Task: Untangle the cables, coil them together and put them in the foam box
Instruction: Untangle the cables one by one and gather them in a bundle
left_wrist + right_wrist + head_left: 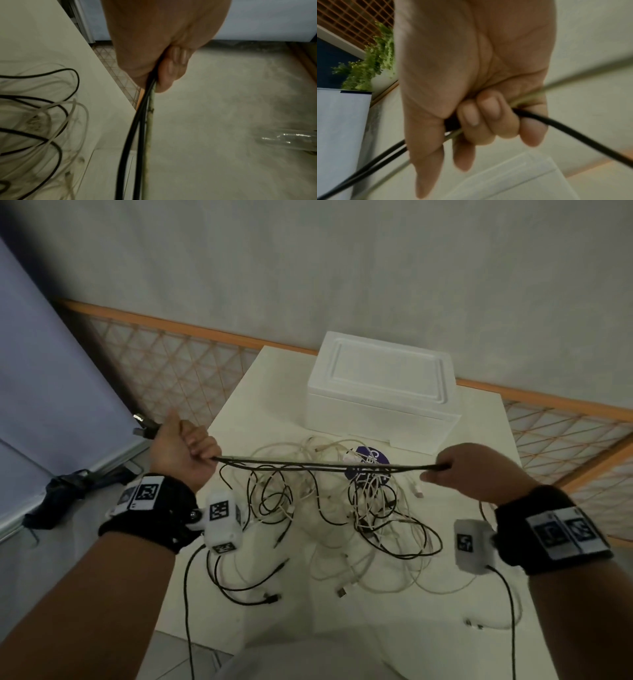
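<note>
A bundle of cable strands (318, 466), black with one pale, is stretched taut between my two hands above the table. My left hand (186, 448) grips one end in a fist, and plug ends (144, 424) stick out past its far side. My right hand (460, 470) grips the other end. Up close, the left hand (164, 65) holds the black and pale strands (137, 135), and the right hand (488, 115) curls round black cable (573, 132). Below lies a tangle of black and white cables (342, 515). The white foam box (380, 388), lid on, stands behind it.
The white table (472, 422) ends near my left hand, with floor beyond. A purple round label (371, 463) lies under the tangle. Loose plugs (342, 590) rest near the front. A dark bundle (68, 484) lies on the floor at left. A lattice panel (164, 364) runs behind.
</note>
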